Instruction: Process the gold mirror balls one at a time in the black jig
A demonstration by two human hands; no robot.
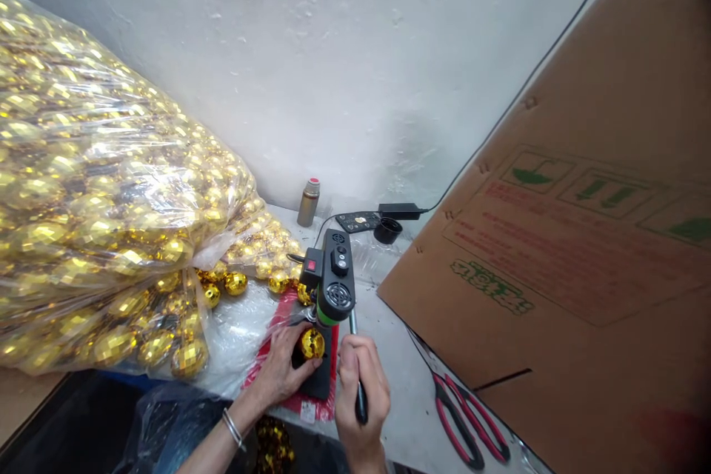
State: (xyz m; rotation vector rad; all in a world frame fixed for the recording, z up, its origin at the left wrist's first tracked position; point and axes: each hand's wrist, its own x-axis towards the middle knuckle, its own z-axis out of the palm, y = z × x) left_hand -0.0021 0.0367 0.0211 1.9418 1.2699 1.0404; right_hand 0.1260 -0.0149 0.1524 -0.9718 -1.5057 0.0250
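Note:
A faceted gold ball [312, 344], like a small mirror-ball ornament, sits on the black base [316, 384] of a small bench drill press [338, 278]. My left hand [286, 369], with a silver bangle at the wrist, curls its thumb and fingers around the ball. The drill head is directly above the ball; whether the bit touches it is hidden. To the right, my right hand [364, 392] is closed round the press's silver lever [353, 320], whose black end shows below the fingers. A red sheet [294, 404] lies beneath the press.
Clear plastic bags [111, 163] bulging with gold balls fill the left. More gold balls [236, 283] lie loose beside them. A large cardboard box [555, 237] leans at right, with red-handled scissors [464, 422] beside it. A bottle [309, 202] and power adapter [399, 211] stand near the wall.

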